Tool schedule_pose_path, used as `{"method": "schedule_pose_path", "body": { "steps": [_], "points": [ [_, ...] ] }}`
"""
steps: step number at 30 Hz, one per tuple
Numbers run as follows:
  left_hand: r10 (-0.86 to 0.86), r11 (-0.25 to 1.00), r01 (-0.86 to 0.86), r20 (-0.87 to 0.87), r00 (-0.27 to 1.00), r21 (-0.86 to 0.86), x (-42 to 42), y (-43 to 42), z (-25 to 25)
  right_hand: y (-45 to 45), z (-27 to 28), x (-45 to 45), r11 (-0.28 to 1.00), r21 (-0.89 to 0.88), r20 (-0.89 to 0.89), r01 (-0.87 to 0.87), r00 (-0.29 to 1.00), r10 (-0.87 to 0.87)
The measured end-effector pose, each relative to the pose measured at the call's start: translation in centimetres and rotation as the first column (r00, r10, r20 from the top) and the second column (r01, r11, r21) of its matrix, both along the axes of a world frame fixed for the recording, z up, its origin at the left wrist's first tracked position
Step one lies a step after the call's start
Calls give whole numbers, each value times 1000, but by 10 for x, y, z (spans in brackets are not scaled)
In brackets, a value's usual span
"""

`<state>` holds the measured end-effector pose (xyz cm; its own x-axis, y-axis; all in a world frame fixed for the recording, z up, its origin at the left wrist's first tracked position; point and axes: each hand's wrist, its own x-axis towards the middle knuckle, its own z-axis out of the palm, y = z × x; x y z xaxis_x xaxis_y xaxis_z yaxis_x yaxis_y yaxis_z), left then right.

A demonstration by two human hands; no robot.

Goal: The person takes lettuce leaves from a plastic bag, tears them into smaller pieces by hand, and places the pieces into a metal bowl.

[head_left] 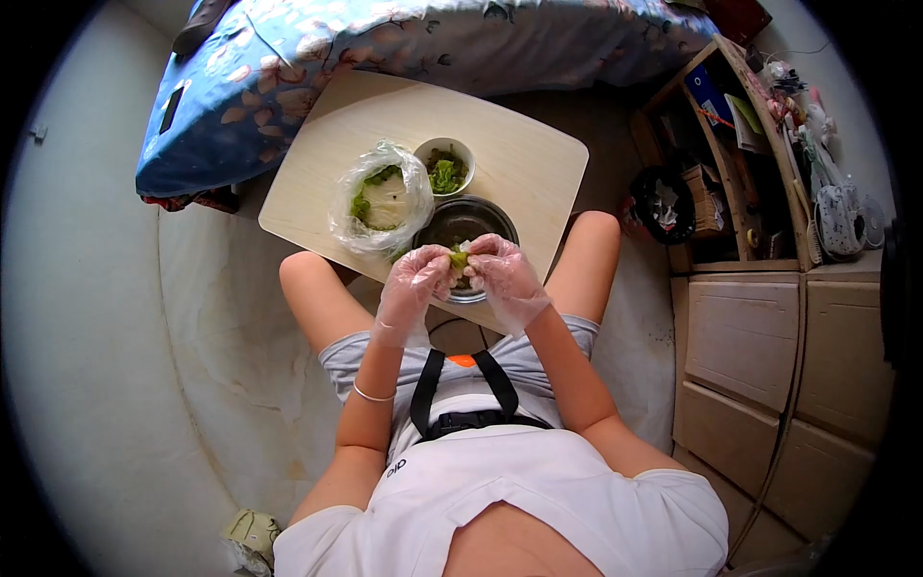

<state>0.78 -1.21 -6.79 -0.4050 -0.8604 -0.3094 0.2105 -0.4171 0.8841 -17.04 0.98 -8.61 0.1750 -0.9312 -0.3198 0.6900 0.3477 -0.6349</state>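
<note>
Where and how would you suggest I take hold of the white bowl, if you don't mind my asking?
I'd pinch the white bowl by its rim at the right, probably with the right hand coming from that side: its round edge is exposed there, while the plastic bag crowds its left and the metal bowl its near side.

A blue flowered cloth (385, 43) spreads from ten to one o'clock; a cabinet (742, 332) stands at three, a pale wall (77, 288) at nine.
</note>
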Motion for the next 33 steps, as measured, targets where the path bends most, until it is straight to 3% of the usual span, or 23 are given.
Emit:
{"method": "schedule_pose_path", "body": {
  "steps": [6,8,12,15,16,18,20,21,23,24,26,28,30,33],
  "points": [
    [41,999,-41,-35,999,1,4,-2,0,0,-7,1,993,120,193,2,981,-25],
    [69,998,-69,-43,997,-7,6,-3,0,0,-5,4,964,240,228,117,958,-173],
    [102,994,-102,-22,995,-28,9,-10,5,-4,-21,-6,967,253,380,31,916,-129],
    [70,979,-15,267,961,-201,10,-34,18,-2,-32,-8,969,242,375,52,916,-143],
    [71,979,-16,267,961,-202,8,-45,16,-1,-36,-8,966,248,327,77,932,-159],
    [220,880,-22,366,904,-474,1,-70,9,1,-41,-10,963,249,278,106,944,-176],
    [448,514,237,493,745,-825,-6,-103,11,6,-45,-13,981,174,305,83,943,-134],
    [447,511,237,492,747,-826,-9,-118,8,8,-49,-13,981,172,304,86,943,-136],
    [491,417,484,638,593,-770,-15,-144,-4,11,-55,-11,980,173,319,96,936,-148],
    [488,413,484,636,598,-771,-17,-157,-14,12,-54,-10,980,171,317,102,936,-153],
    [481,480,610,771,418,-631,-18,-177,-31,15,-48,-6,968,222,308,119,933,-185],
    [517,404,607,718,465,-684,-20,-183,-32,16,-36,-5,947,291,237,134,949,-208],
    [478,406,523,662,577,-749,-22,-185,-33,20,-39,-5,988,143,283,65,953,-104],
    [464,431,485,648,604,-761,-22,-184,-31,21,-31,-3,989,145,208,37,976,-67]
  ]
}}
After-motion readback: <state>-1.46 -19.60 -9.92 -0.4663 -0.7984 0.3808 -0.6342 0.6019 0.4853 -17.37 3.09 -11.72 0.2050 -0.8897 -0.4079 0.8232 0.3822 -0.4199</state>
